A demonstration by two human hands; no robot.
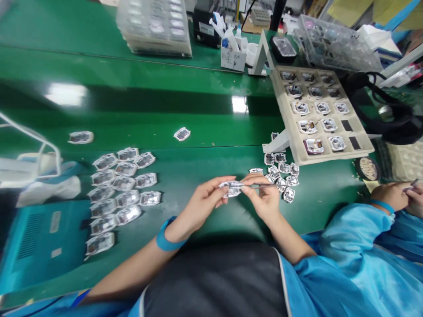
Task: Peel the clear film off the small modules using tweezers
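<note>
Near the front of the green bench, my left hand pinches a small white-framed electronic part by its left side. My right hand is closed around thin dark tweezers, whose near end reaches over the part; the exact contact is hidden by my fingers. To the left, several similar white-framed parts lie in rough rows. A loose cluster of similar parts lies just beyond my right hand.
A tilted beige tray with parts in its pockets stands at the right on a white stand. Stacked clear trays and a white box of bottles stand at the back. A co-worker's hand is at far right.
</note>
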